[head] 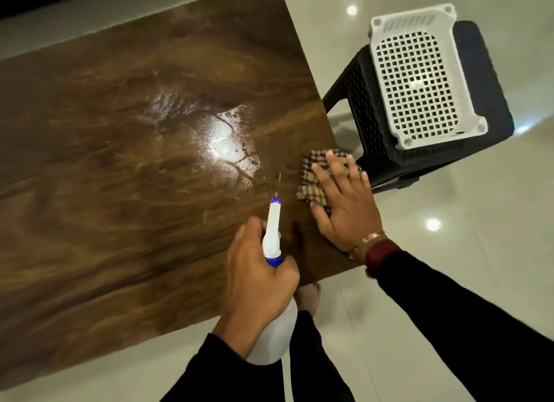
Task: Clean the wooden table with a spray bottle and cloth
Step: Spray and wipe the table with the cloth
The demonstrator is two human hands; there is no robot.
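A dark wooden table (105, 176) fills the left and middle of the head view, with a wet glossy patch near its centre. My left hand (257, 284) grips a white spray bottle (274, 236) with a blue nozzle tip, pointed over the table toward the wet patch. My right hand (341, 203) lies flat, fingers spread, pressing a brown checked cloth (314, 179) onto the table near its right edge. The bottle's body is partly hidden by my hand.
A black plastic stool (485, 80) stands just right of the table, with a white perforated basket (416, 71) upside down on it. Glossy light floor tiles (449, 281) surround the table. My leg and bare foot (308, 296) are at the table's near corner.
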